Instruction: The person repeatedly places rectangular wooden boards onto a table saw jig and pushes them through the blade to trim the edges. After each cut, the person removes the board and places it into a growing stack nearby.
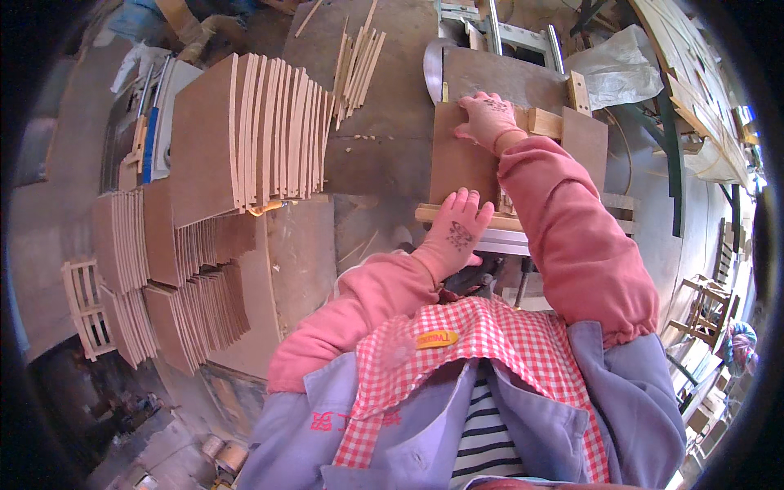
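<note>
My right hand (490,121), in a thin pink glove with a dark print, lies with its fingers spread on the far part of a flat brown board (457,159). My left hand (459,233), gloved alike, rests with stretched fingers at the board's near edge, over a wooden strip (426,213). Beyond my right fingertips is a grey-brown plate (498,72), with a curved shiny metal piece (434,72) at its left side. A pale wooden block (545,122) sits just right of my right wrist. My right sleeve hides part of the board.
Tall stacks of brown boards (204,139) stand at the left, with more stacks (196,314) below. Thin wooden offcuts (359,69) lie on the brown surface ahead. A metal rail (500,242) runs near my waist. Clear plastic sheeting (616,69) hangs at the far right.
</note>
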Available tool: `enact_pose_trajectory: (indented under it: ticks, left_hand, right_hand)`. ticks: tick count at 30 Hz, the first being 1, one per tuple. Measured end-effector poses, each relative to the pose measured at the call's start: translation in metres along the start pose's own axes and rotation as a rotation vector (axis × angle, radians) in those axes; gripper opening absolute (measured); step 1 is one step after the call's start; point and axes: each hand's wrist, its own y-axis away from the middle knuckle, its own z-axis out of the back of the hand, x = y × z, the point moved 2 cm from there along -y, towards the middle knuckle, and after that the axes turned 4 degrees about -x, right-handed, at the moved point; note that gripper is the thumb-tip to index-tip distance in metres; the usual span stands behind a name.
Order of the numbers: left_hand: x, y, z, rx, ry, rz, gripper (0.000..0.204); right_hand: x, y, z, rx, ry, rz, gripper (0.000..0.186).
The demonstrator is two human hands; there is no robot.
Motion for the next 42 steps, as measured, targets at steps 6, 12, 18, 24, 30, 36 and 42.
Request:
enact_pose_trajectory:
  ticks: [6, 12, 18, 24, 30, 36, 42]
  left_hand:
    - [0.010, -0.017, 0.006, 0.029, 0.011, 0.010, 0.105]
    - [0.022, -0.036, 0.011, 0.013, -0.063, 0.004, 0.105]
    - [0.034, -0.054, 0.012, -0.009, -0.087, -0.006, 0.104]
    - [0.048, -0.075, 0.015, 0.015, -0.073, 0.009, 0.107]
    - [0.061, -0.093, 0.018, -0.003, -0.041, 0.012, 0.107]
    - [0.072, -0.109, 0.020, -0.036, -0.027, 0.016, 0.104]
    - [0.082, -0.124, 0.022, -0.091, -0.029, 0.001, 0.101]
  right_hand:
    - [-0.005, -0.021, 0.005, 0.021, 0.014, -0.013, 0.053]
    - [-0.014, -0.045, 0.008, 0.047, 0.047, -0.032, 0.062]
    - [-0.021, -0.068, 0.013, 0.036, 0.061, -0.044, 0.059]
    - [-0.028, -0.091, 0.017, 0.037, 0.076, -0.055, 0.060]
    - [-0.034, -0.111, 0.024, 0.049, 0.066, -0.056, 0.062]
    - [-0.041, -0.129, 0.025, -0.010, 0.050, -0.073, 0.058]
    - [-0.048, -0.148, 0.024, -0.021, 0.079, -0.089, 0.058]
